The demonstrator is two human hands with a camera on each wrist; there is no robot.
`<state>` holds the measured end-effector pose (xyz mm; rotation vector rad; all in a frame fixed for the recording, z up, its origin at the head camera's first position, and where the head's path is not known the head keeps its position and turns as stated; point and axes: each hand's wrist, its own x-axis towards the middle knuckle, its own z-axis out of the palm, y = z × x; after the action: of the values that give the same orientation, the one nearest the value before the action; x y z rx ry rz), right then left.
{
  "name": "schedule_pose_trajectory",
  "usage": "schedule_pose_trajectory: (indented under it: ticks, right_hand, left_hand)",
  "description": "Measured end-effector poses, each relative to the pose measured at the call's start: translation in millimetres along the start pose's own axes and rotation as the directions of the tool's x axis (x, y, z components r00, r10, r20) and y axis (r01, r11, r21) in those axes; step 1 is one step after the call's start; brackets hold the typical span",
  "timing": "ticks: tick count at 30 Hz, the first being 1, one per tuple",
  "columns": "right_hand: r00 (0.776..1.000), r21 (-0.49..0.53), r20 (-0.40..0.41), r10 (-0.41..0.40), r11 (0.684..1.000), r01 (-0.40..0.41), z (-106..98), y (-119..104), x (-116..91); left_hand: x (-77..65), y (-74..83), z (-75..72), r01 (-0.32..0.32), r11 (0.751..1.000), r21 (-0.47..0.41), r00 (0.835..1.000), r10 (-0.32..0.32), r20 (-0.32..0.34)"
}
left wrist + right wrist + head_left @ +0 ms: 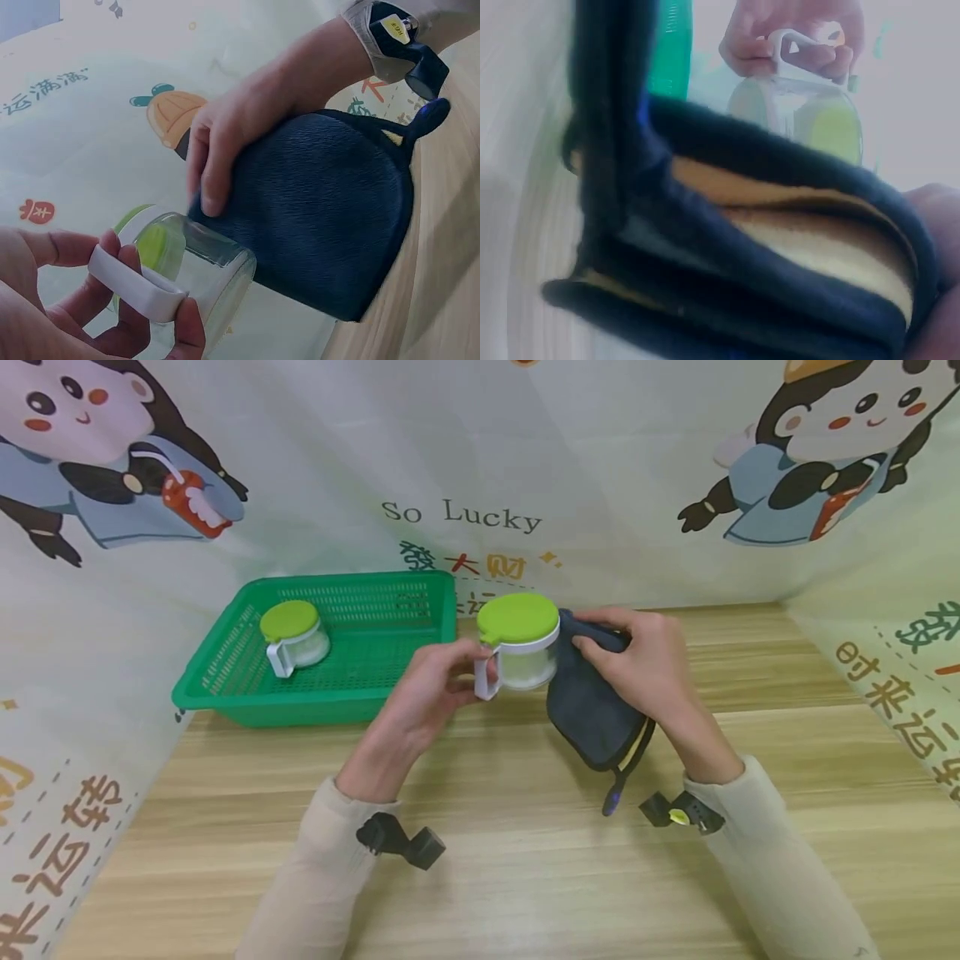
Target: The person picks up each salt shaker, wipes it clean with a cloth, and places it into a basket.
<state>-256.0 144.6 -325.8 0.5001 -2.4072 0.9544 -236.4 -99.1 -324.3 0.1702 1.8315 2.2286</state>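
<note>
A: Head view. Bare wooden table (525, 877) lies open below both wrists; a green perforated basket (225, 681) sits beyond the left knuckles, close against the printed backdrop.

B: Inside it?

A: A second jar (294, 639), green lid, white handle. The held jar (519, 643) is between the two sets of fingers: clear glass body, round lime lid, white loop handle.

B: Left wrist view?

A: Left hand (67, 315) has its fingers curled through the handle, gripping it. Right hand (247, 142) presses a dark blue, ribbed cloth pad (330, 217) against the glass, fingertips curled over the pad's upper edge.

B: Right wrist view?

A: Blurred. The pad (727, 247) fills the frame, navy rim, tan inner layers showing at its edge. Beyond it, left fingers (810, 56) wrap the handle above the glass.
</note>
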Motion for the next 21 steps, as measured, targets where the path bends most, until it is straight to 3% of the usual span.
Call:
schedule_pose_trajectory:
  ticks: [4, 7, 12, 16, 21]
  right_hand:
    - [0.997, 0.031, 0.070, -0.015, 0.999, 0.013, -3.2, 4.4, 0.3]
    - [0.994, 0.114, 0.089, -0.057, 0.992, 0.047, -7.4, 10.6, 2.1]
    - [0.986, 0.256, 0.104, -0.128, 0.962, 0.097, -19.2, 6.9, 3.0]
    - [0.978, 0.354, 0.139, -0.152, 0.931, 0.095, -16.9, 16.3, 4.6]
    - [0.956, 0.529, 0.266, -0.124, 0.848, -0.037, -3.8, 34.6, 6.1]
  left_hand:
    - [0.8, 2.2, -1.4, -0.003, 1.000, 0.008, 1.000, 0.003, 0.006]
    - [1.1, 3.4, -4.8, 0.007, 1.000, 0.023, 0.999, -0.007, 0.032]
    - [1.6, 3.4, -12.1, 0.031, 0.998, 0.048, 0.989, -0.038, 0.143]
    - [3.2, 0.7, -14.6, 0.066, 0.998, 0.023, 0.967, -0.070, 0.243]
    - [5.3, -5.1, -16.8, 0.117, 0.993, -0.017, 0.923, -0.102, 0.372]
